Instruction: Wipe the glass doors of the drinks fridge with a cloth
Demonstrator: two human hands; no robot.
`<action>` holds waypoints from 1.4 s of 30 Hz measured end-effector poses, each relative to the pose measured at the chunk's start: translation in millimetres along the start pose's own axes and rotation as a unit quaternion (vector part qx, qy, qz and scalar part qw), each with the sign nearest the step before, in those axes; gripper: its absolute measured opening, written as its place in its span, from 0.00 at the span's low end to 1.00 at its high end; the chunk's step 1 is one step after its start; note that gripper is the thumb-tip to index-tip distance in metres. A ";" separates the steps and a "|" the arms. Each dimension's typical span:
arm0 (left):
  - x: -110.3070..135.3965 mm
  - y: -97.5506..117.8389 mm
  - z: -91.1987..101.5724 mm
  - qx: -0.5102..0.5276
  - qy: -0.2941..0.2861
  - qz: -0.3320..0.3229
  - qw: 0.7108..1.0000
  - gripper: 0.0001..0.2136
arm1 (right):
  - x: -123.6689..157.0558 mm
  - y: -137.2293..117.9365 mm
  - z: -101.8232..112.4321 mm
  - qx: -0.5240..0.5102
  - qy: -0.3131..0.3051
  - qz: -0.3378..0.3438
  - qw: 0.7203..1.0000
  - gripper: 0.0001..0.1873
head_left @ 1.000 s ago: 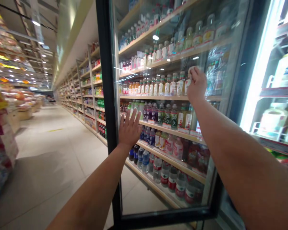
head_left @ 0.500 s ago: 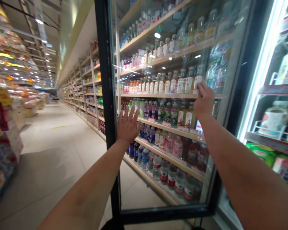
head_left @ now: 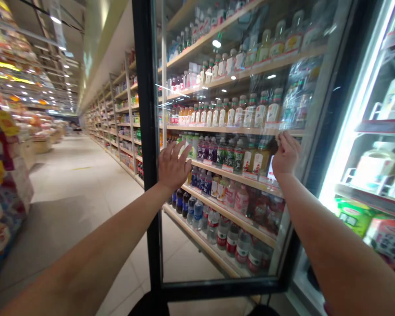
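Observation:
A black-framed glass door point(head_left: 222, 289) stands swung open in front of me. My left hand point(head_left: 174, 166) lies against the left side of its glass, near the frame, fingers spread and holding nothing I can see. On the right side of the pane, my right hand point(head_left: 287, 154) is raised with its fingertips pinched together close to the glass. Whatever is between those fingertips, if anything, is too small to make out. Through the glass show rows of juice bottles point(head_left: 222, 115) and, lower down, water bottles point(head_left: 232, 241) on wooden shelves.
To the right is a lit cooler with bottles point(head_left: 375, 164) and green packs point(head_left: 353, 215) on its racks. A tiled aisle point(head_left: 82, 175) runs away on the left, between long shelving point(head_left: 115, 118) and a stacked goods display point(head_left: 6, 175).
My right hand has moved down a little along the glass, still pinched. My left hand stays spread on the pane, shifted slightly left. The view has shifted a little.

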State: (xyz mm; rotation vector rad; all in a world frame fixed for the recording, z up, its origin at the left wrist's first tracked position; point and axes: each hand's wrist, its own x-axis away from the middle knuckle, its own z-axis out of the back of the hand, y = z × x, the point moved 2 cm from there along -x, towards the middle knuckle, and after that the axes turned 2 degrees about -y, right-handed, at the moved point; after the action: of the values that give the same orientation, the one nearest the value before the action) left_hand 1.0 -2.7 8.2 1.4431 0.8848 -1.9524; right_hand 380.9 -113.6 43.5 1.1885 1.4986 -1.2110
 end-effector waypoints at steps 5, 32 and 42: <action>-78.6 -3.3 22.1 0.016 0.032 -0.013 0.999 0.25 | 4.1 -4.2 2.1 0.003 -0.001 0.004 1.000 0.24; -130.9 -20.4 9.2 0.089 -0.040 -0.004 0.995 0.32 | -99.0 -194.4 -119.4 -0.003 -0.081 0.122 0.989 0.29; -130.9 -18.2 13.8 0.131 -0.020 -0.006 0.991 0.30 | -85.7 -190.7 -116.5 -0.031 -0.066 0.135 0.988 0.28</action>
State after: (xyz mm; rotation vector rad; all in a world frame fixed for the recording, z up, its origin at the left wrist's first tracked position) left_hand 14.6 4.2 140.2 1.5388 0.6386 -2.1627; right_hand 204.1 -27.6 180.0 1.2022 1.2241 -1.0322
